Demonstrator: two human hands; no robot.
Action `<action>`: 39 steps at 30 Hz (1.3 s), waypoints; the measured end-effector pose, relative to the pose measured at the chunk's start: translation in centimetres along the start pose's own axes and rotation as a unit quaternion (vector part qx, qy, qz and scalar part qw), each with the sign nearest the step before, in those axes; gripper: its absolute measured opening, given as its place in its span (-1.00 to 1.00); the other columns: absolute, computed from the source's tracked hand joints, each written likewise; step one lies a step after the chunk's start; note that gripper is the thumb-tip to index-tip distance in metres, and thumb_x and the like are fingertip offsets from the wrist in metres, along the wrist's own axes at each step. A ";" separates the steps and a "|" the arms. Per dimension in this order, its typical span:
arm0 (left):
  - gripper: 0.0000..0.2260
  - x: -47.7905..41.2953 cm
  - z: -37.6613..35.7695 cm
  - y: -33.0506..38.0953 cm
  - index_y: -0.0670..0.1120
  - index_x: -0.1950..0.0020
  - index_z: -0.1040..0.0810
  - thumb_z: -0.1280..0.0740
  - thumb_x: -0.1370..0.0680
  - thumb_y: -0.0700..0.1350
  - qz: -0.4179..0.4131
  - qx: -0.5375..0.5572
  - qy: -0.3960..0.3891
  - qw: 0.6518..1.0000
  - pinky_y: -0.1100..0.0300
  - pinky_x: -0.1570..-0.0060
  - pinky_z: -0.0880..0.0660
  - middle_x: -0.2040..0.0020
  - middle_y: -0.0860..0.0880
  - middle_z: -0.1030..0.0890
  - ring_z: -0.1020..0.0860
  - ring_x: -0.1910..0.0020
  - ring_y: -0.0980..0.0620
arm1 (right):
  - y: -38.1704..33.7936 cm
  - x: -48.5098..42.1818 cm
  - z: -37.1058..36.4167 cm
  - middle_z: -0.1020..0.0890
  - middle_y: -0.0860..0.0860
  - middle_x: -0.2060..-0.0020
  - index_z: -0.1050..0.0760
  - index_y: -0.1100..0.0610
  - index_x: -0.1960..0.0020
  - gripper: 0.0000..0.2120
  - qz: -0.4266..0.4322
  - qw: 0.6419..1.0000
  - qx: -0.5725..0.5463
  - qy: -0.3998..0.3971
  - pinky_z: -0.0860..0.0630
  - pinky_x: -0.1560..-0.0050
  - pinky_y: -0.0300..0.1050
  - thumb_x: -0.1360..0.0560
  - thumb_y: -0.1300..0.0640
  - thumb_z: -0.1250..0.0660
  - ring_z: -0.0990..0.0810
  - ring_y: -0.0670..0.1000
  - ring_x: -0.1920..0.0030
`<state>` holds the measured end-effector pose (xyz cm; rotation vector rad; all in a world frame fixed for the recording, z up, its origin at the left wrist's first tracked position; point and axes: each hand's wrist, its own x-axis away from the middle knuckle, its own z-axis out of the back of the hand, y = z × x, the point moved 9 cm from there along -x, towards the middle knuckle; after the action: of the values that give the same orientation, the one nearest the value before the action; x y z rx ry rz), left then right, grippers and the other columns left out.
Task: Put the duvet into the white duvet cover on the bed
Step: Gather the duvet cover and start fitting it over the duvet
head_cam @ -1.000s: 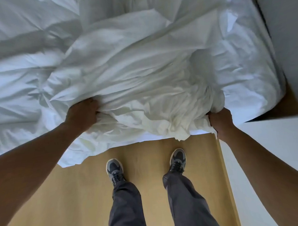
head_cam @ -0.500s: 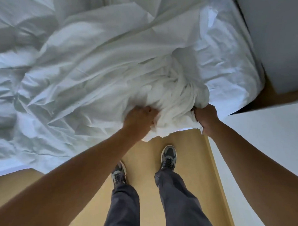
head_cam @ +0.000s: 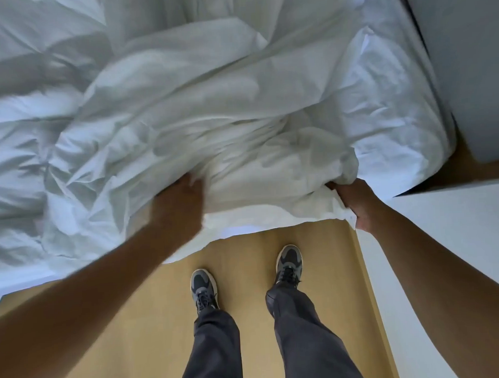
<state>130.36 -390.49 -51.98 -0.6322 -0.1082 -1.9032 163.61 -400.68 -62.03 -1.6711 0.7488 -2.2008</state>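
Fingers [head_cam: 334, 186] (right hand [head_cam: 356, 204]) in duvet cover [head_cam: 210, 110]

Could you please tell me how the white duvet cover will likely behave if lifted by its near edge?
The crumpled white fabric duvet cover is probably floppy: it bunches and folds where the right hand has its grip. Probably light too: its thin near edge hangs in loose creases.
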 end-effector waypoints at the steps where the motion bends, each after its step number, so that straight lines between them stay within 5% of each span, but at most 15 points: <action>1: -0.50 0.5 1.7 3.9 -0.12 -0.32 -0.43 -0.38 -0.48 0.12 -0.077 0.015 0.083 0.993 -0.06 -0.08 -0.48 -0.22 -0.16 -0.49 -0.51 -0.15 -0.18 | 0.0 -0.1 -0.1 -0.64 0.06 0.07 -0.56 0.22 -0.21 -0.71 0.001 1.000 0.011 0.005 -0.60 -0.01 0.09 -0.54 0.12 -0.36 -0.62 0.08 0.10; 3: -0.47 1.1 2.4 10.0 -0.13 -0.19 -0.51 -0.41 -0.39 0.21 -0.198 0.036 0.147 0.968 -0.06 -0.05 -0.44 -0.12 -0.15 -0.53 -0.51 -0.05 -0.18 | 0.2 0.0 0.0 -0.62 0.08 0.03 -0.55 0.23 -0.23 -0.68 -0.004 1.000 0.010 0.004 -0.58 -0.10 0.15 -0.54 0.08 -0.35 -0.59 0.09 0.05; 7: -0.59 -2.4 -2.4 8.1 -0.03 -0.32 -0.45 -0.39 -0.52 0.05 -0.132 -0.012 0.038 0.990 -0.02 -0.30 -0.34 -0.21 -0.05 -0.60 -0.54 -0.20 -0.12 | 0.0 -0.2 0.4 -0.72 0.08 0.16 -0.62 0.20 -0.08 -0.85 0.000 0.994 -0.096 -0.061 -0.62 0.30 -0.13 -0.57 0.15 -0.37 -0.72 0.03 0.19; 10: -0.64 -1.9 -5.4 4.6 -0.10 -0.35 -0.44 -0.31 -0.55 -0.15 -0.124 -0.002 0.013 0.992 0.06 -0.21 -0.37 -0.18 -0.13 -0.60 -0.53 -0.15 -0.14 | -0.5 -0.7 0.5 -0.73 0.10 0.14 -0.62 0.18 -0.09 -0.82 -0.004 0.995 -0.086 -0.046 -0.62 0.31 -0.13 -0.51 0.16 -0.45 -0.74 0.05 0.18; 14: -0.56 1.2 -5.6 3.0 -0.14 -0.47 -0.27 -0.20 -0.63 0.01 -0.086 -0.015 -0.021 0.996 0.07 -0.34 -0.30 -0.37 -0.16 -0.41 -0.43 -0.30 -0.14 | -1.0 -1.0 1.0 -0.64 0.15 0.05 -0.52 0.18 -0.17 -0.62 0.016 0.987 0.130 0.094 -0.49 0.21 -0.13 -0.43 0.06 -0.49 -0.61 0.14 0.10; 18: -0.46 5.1 -3.0 2.5 0.01 -0.60 -0.16 -0.19 -0.67 0.12 -0.150 0.190 -0.049 0.969 0.08 -0.49 -0.23 -0.57 -0.03 -0.19 -0.27 -0.52 -0.05 | -4.1 2.8 0.4 -0.39 0.17 -0.32 -0.27 0.09 -0.40 -0.37 0.020 0.925 0.226 0.305 -0.35 -0.25 0.16 -0.39 0.10 -0.42 -0.41 0.27 -0.29; 20: -0.60 7.1 -0.1 1.6 0.00 -0.51 -0.38 -0.27 -0.66 -0.03 -0.233 0.275 0.027 0.932 0.16 -0.34 -0.42 -0.49 0.01 -0.40 -0.48 -0.37 0.01 | -6.4 7.0 -0.8 -0.34 0.14 -0.39 -0.34 0.04 -0.40 -0.36 0.089 0.881 0.177 0.429 -0.30 -0.28 0.17 -0.32 0.22 -0.32 -0.38 0.25 -0.32; 22: -0.73 8.7 2.6 -1.8 -0.09 -0.28 -0.59 -0.35 -0.58 -0.25 -0.264 0.298 0.190 0.898 0.16 -0.17 -0.55 -0.25 -0.03 -0.60 -0.59 -0.16 0.00 | -8.3 12.1 -4.2 -0.46 0.12 -0.28 -0.49 0.06 -0.28 -0.45 0.229 0.824 0.118 0.505 -0.38 -0.17 0.11 -0.29 0.25 -0.24 -0.47 0.22 -0.21; 25: -0.70 8.6 1.3 -13.0 -0.08 -0.27 -0.55 -0.42 -0.55 -0.06 -0.054 0.237 0.368 0.898 0.02 -0.17 -0.39 -0.19 -0.15 -0.57 -0.51 -0.15 -0.13 | -9.8 15.5 -17.3 -0.56 0.11 -0.08 -0.53 0.08 -0.23 -0.64 0.383 0.863 0.124 0.305 -0.56 -0.03 0.15 -0.45 0.07 -0.31 -0.58 0.18 -0.01; 27: -0.27 7.9 -4.4 -22.1 -0.09 -0.39 -0.42 -0.47 -0.41 0.34 0.204 0.277 0.267 0.900 -0.09 -0.24 -0.30 -0.33 -0.21 -0.42 -0.39 -0.28 -0.22 | -7.7 14.7 -27.8 -0.46 0.12 -0.28 -0.35 0.02 -0.42 -0.41 0.301 0.910 0.260 0.120 -0.53 -0.18 0.18 -0.44 -0.13 -0.34 -0.50 0.21 -0.20; 30: 0.09 10.2 -14.4 -29.1 -0.12 -0.45 -0.34 -0.50 -0.10 0.47 0.429 0.459 0.062 0.775 -0.19 -0.31 -0.35 -0.36 -0.19 -0.38 -0.37 -0.35 -0.27 | -4.7 12.8 -33.9 -0.16 0.14 -0.53 0.00 0.05 -0.60 -0.03 0.180 0.937 0.285 0.092 -0.22 -0.49 0.21 -0.40 -0.21 -0.44 -0.15 0.24 -0.50; 32: -0.18 10.4 -17.8 -29.3 -0.10 -0.23 -0.51 -0.60 -0.14 0.33 0.388 0.577 0.015 0.718 -0.04 -0.10 -0.53 -0.12 -0.07 -0.61 -0.58 -0.18 -0.17 | -3.7 11.8 -33.8 -0.07 0.13 -0.55 0.07 0.01 -0.58 0.06 0.101 0.957 0.204 0.178 -0.30 -0.38 0.32 -0.33 -0.23 -0.51 -0.11 0.27 -0.51; 35: -0.67 8.8 -19.2 -26.1 0.01 -0.06 -0.64 -0.60 -0.39 0.09 0.221 0.688 -0.071 0.688 0.08 0.10 -0.62 0.09 0.07 -0.73 -0.69 0.01 -0.02 | -3.8 11.2 -34.8 -0.23 0.23 -0.44 0.04 0.08 -0.57 -0.05 0.053 0.924 0.259 0.277 -0.45 -0.20 0.36 -0.40 -0.07 -0.48 -0.31 0.33 -0.37; 37: -0.73 7.9 -19.2 -24.9 0.00 -0.16 -0.65 -0.51 -0.51 0.06 0.148 0.745 -0.119 0.640 0.10 0.10 -0.63 0.04 0.08 -0.74 -0.70 0.00 0.01 | -4.5 10.5 -34.9 -0.50 0.25 -0.23 -0.18 0.24 -0.49 -0.32 0.072 0.918 0.269 0.283 -0.54 -0.13 0.24 -0.47 0.12 -0.40 -0.49 0.31 -0.24; 39: -0.71 7.1 -19.2 -27.3 -0.11 -0.15 -0.63 -0.47 -0.54 0.04 0.135 0.758 -0.111 0.629 0.17 0.31 -0.57 0.20 0.07 -0.72 -0.68 0.24 0.10 | -5.1 10.3 -33.3 -0.61 0.16 0.16 -0.43 0.28 -0.14 -0.72 0.100 0.919 0.240 0.298 -0.54 0.10 0.06 -0.45 0.26 -0.33 -0.61 0.26 0.00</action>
<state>97.04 -391.81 -59.29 0.3301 -1.4992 -0.8346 129.36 -393.94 -57.45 -0.6616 0.4182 -2.4841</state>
